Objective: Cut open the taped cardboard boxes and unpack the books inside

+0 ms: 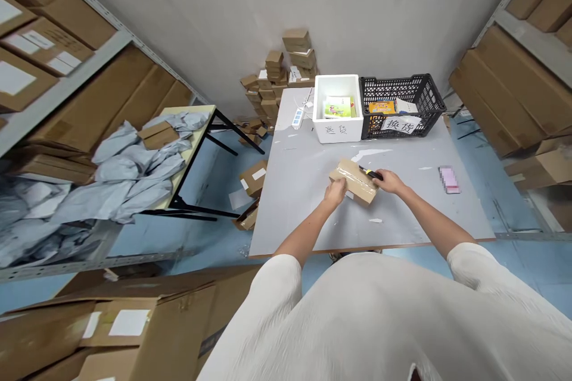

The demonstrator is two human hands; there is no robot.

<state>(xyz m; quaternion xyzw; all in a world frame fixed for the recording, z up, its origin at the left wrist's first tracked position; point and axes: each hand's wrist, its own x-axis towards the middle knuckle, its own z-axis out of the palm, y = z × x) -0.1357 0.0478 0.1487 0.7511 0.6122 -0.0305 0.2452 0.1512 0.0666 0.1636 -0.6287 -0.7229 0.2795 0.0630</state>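
A small brown cardboard box [356, 183], its top covered with shiny clear tape, is on the grey table in front of me, slightly tilted. My left hand [336, 191] grips the box at its near left side, fingers closed on it. In my right hand [388, 181] is a black and yellow utility knife [370, 173], fingers wrapped round its handle. The knife points left over the far right part of the box top. Whether the blade touches the tape is too small to tell.
Behind the box stand a white foam bin [338, 130] and a black plastic crate [402, 108], both holding small packages. A pink phone-like object [448, 180] lies at right, a power strip [298, 118] at back left. Grey mailing bags [134, 172] cover a side table; cartons [268, 89] are stacked beyond.
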